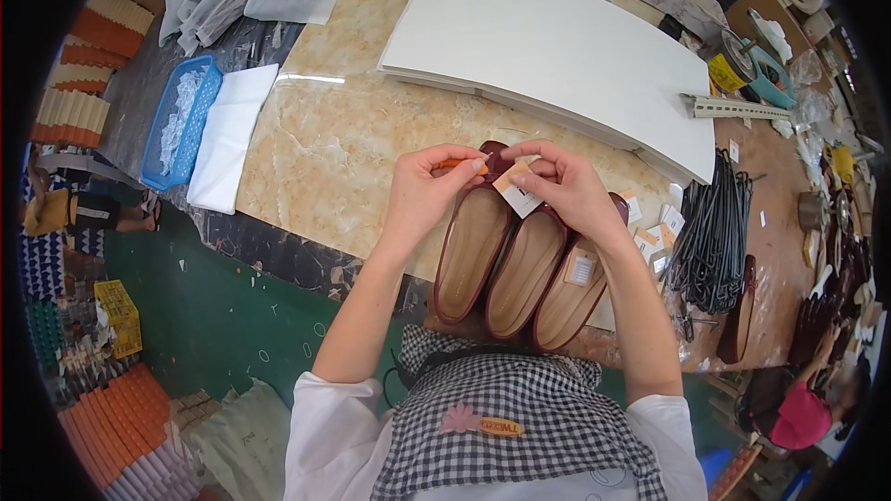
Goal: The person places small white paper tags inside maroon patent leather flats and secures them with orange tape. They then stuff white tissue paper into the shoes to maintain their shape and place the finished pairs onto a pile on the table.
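Observation:
Three dark red flat shoes [471,264] with beige insoles lie side by side at the table's near edge, heels toward me. My left hand [429,184] is pinched over the toe of the leftmost shoe, with a small orange thing [450,165] partly hidden in its fingers. Close beside it, my right hand [560,184] grips a white and orange paper tag [516,193] between thumb and fingers, above the shoe toes. Another tag [581,266] rests on the insole of the rightmost shoe. The shoes' toes are partly covered by my hands.
A stack of white board [557,46] spans the far side. Loose tags [657,234] and a bundle of black hooks [713,241] lie at right, near another dark red shoe [740,315]. At left are a blue basket [206,116] and folded white sheets [232,139].

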{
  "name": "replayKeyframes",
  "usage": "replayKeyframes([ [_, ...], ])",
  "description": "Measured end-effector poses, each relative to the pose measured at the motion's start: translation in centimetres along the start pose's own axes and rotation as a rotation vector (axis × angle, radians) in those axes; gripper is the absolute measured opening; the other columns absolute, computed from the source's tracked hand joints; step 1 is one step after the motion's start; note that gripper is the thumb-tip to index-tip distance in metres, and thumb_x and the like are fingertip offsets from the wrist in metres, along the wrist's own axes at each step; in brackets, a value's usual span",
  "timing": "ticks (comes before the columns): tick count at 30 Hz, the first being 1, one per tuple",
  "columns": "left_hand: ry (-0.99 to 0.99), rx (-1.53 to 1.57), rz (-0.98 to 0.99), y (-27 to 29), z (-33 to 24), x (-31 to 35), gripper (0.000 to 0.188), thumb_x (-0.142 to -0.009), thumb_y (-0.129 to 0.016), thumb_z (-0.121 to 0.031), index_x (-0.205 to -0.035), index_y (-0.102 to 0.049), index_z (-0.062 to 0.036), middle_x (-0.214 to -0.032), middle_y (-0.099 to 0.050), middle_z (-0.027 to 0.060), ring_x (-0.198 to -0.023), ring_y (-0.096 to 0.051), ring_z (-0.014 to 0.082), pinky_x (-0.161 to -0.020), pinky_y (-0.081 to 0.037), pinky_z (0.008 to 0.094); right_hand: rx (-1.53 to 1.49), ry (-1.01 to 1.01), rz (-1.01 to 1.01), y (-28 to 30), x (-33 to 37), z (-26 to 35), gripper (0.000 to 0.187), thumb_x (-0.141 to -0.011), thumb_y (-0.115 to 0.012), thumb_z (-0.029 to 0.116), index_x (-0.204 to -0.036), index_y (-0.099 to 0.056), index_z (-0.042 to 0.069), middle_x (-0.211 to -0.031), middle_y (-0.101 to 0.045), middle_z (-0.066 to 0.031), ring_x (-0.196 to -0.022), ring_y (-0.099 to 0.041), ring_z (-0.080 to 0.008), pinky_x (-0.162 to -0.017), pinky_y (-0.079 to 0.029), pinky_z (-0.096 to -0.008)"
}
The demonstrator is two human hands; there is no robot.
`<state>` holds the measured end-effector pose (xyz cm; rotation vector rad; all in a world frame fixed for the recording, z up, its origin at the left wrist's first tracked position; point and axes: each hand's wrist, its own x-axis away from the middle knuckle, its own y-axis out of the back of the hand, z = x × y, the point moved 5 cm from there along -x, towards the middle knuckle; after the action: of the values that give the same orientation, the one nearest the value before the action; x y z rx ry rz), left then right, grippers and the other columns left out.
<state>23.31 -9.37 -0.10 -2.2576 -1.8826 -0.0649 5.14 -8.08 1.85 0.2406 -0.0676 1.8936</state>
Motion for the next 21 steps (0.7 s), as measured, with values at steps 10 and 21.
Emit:
replayKeyframes([
  [10,-0.035,-0.196,0.031,-0.2,-0.4,0.3,0.014,-0.088,-0.066,-0.007,-0.096,-0.069,0.0032,-0.085,-0.071,0.0066,-0.077,-0.065,0.0098,-0.072,-0.052,0.0228,-0.09,0.028,-0.036,-0.5,-1.3,-0.7,0.012,-0.092,-0.064,0.011,-0.096,-0.064,0.0,-0.086,-0.066,-0.0008,-0.08,-0.06,-0.0051,-0.07,-0.047,-0.0218],
  [21,-0.038,-0.262,0.059,-0.4,-1.0,0.5,0.014,-0.088,-0.065,-0.008,-0.095,-0.07,0.0023,-0.082,-0.069,0.0044,-0.075,-0.061,0.0073,-0.068,-0.048,0.0213,0.006,0.069,-0.094,-0.7,-1.4,-0.5,0.012,-0.088,-0.068,0.011,-0.092,-0.066,-0.001,-0.085,-0.068,-0.0026,-0.08,-0.063,-0.0084,-0.072,-0.051,-0.0239],
])
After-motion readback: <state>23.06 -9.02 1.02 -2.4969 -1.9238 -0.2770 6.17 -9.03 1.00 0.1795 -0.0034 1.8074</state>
